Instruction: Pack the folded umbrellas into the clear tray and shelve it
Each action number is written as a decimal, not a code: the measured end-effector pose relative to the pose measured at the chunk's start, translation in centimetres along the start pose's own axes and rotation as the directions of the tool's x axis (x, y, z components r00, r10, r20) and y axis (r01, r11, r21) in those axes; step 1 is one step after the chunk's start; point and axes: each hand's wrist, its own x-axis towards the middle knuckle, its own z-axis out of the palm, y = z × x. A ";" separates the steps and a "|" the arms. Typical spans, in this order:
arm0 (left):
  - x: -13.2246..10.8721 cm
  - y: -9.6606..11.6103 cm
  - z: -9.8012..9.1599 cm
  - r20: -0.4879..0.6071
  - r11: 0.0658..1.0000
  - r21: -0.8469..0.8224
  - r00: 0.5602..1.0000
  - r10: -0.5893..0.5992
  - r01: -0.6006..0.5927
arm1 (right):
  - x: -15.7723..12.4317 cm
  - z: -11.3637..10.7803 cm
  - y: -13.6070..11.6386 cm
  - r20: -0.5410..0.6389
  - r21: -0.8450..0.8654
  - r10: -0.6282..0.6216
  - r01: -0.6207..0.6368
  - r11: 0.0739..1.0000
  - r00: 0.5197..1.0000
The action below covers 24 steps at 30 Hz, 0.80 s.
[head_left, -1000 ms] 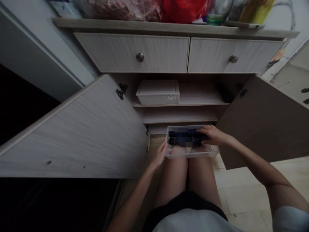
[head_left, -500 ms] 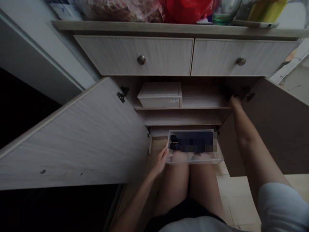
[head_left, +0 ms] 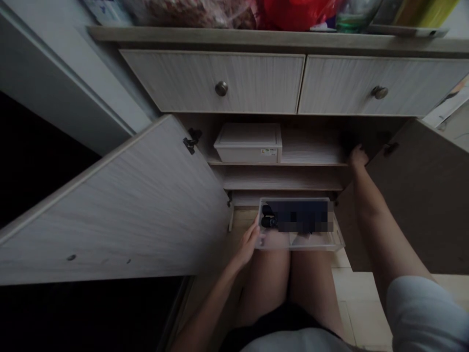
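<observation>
On my thighs rests a clear plastic drawer (head_left: 315, 246), held at its left wall by my left hand (head_left: 249, 241). Inside lie dark items, mostly blurred out, with a small black thing (head_left: 270, 222) at the left end. My right hand (head_left: 358, 155) reaches to the right end of the cabinet's upper shelf (head_left: 311, 152). Its fingers look curled by a dark shape (head_left: 350, 141) in shadow, whose kind I cannot make out. A white lidded box (head_left: 245, 142) stands at the left of that shelf.
The left door (head_left: 120, 205) and right door (head_left: 421, 205) of the cabinet stand open on both sides. Two drawers with round knobs (head_left: 221, 88) are closed above. A red bag (head_left: 300, 13), a glass (head_left: 351, 19) and other items sit on top.
The view has shifted slightly, so the cabinet appears a little further right. My right hand has turned a bit at the shelf's right end. My left hand still holds the drawer.
</observation>
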 end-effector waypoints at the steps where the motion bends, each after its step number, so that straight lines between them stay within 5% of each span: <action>1: -0.1 0.0 0.0 0.003 1.000 -0.008 1.000 0.000 0.000 | -0.4 -0.2 0.1 -0.008 0.016 -0.005 0.005 1.000 1.000; 8: -0.1 0.1 -0.1 0.004 1.000 -0.022 1.000 0.012 -0.012 | -4.5 -1.9 2.0 -0.105 0.265 -0.083 0.108 0.958 0.991; 14: 0.3 -0.6 -0.1 -0.008 0.999 -0.048 1.000 0.017 -0.018 | -10.0 -2.8 4.5 -0.094 0.568 -0.362 0.349 0.745 0.927; 18: 0.1 -0.3 0.1 0.009 0.999 -0.043 1.000 0.012 -0.011 | -15.4 -3.8 5.6 0.008 0.687 -0.633 0.456 0.566 0.774; 24: -0.3 0.8 0.6 -0.050 0.996 0.064 0.997 0.066 -0.063 | -21.8 -5.3 6.2 0.211 0.701 -0.889 0.571 0.427 0.405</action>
